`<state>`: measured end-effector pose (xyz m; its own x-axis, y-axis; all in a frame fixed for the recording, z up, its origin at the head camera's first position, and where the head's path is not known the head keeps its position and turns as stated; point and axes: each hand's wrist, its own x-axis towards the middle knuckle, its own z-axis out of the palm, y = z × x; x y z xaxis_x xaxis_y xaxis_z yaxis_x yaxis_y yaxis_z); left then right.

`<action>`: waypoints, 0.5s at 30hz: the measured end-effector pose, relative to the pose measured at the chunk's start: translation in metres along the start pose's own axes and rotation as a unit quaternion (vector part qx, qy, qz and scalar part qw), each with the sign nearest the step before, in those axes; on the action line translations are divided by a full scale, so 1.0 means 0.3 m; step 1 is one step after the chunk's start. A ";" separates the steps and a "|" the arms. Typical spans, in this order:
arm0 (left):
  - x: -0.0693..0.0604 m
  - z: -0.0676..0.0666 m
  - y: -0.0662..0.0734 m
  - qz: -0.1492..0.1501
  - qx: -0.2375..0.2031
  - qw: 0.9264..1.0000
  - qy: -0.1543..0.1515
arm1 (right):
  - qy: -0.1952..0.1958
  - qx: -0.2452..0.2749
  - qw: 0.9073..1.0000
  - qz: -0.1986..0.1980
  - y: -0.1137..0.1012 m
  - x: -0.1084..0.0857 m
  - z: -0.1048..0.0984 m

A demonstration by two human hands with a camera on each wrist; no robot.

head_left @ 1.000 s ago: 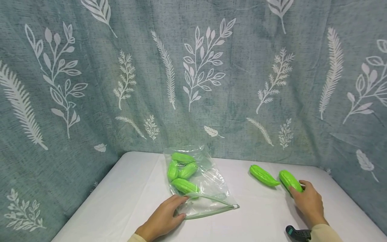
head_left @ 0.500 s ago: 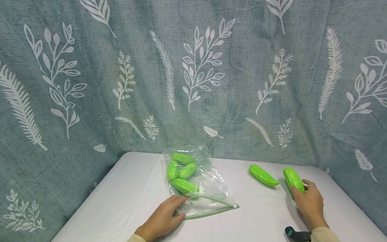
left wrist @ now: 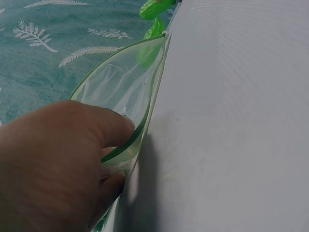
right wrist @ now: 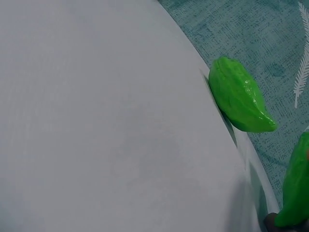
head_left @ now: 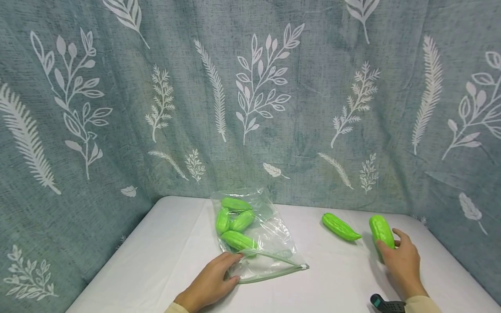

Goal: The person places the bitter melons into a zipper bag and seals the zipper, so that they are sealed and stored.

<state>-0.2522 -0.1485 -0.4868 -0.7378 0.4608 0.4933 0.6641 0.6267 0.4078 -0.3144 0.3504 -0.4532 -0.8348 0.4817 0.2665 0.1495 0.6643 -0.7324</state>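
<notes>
My left hand [head_left: 213, 278] is at the near left corner of a clear zip bag [head_left: 275, 232], holding its mouth. In the left wrist view, the bag's green-edged rim [left wrist: 146, 112] gapes, with the finger and thumb on it. Several bright green bitter melons [head_left: 238, 240] lie inside the bag. On the right, my right hand [head_left: 403, 263] grips another bitter melon [head_left: 381, 230] by its near end, thumb on the left side. To its left, a loose bitter melon [head_left: 340, 227] with a pointed tip rests on the table. In the right wrist view the right hand is mostly out of frame.
A white-covered table [head_left: 325, 287] lies under everything. Behind and beside it hangs a blue-green curtain [head_left: 313, 108] with white leaf prints. A dark strap [head_left: 387, 303] sits at the right wrist, and the bag's white slider [head_left: 305, 266] is at its right corner.
My right hand has shifted the gripped bitter melon slightly right and away, widening its gap from the loose one and turning it more upright in the view. The left hand and bag are still.
</notes>
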 end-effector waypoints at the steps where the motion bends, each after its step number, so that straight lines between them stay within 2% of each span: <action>1: 0.000 0.001 0.000 0.001 0.001 1.000 0.000 | 0.000 0.002 1.000 0.000 0.001 0.000 -0.001; 15: -0.001 0.000 0.002 -0.008 -0.002 1.000 -0.005 | -0.014 0.013 1.000 0.010 -0.028 -0.034 -0.016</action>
<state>-0.2515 -0.1484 -0.4868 -0.7491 0.4580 0.4786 0.6531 0.6314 0.4180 -0.3045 0.3427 -0.4467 -0.8461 0.4787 0.2343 0.1533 0.6396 -0.7532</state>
